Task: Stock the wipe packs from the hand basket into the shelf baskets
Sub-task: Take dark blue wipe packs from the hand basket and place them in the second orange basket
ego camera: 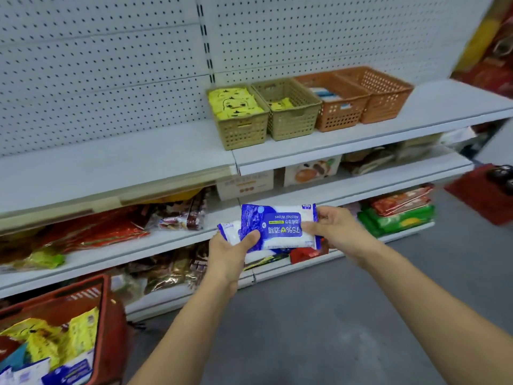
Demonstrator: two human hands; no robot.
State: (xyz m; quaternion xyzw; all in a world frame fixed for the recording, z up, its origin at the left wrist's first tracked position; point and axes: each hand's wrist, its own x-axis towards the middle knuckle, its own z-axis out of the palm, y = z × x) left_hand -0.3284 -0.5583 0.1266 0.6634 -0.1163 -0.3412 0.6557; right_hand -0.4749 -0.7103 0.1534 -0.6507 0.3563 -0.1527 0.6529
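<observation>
The left hand (227, 254) and right hand (336, 229) grip a blue wipe pack (280, 226) reading "75%" and "Alcohol Wipes", upside down.

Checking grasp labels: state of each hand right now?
Left hand: holds the blue wipe packs, thumb on top.
Right hand: grips the top one's other end.

The top shelf (111, 162) is plain white metal. Behind it rises a white pegboard panel (97, 65), split by a slotted upright (206, 43). Beneath it run lower shelves (138, 245) crowded with snack bags (91, 232) and printed boxes (311, 169). Below and in front lies a grey floor (305, 329). Far right, blurred red goods (483, 195).
</observation>
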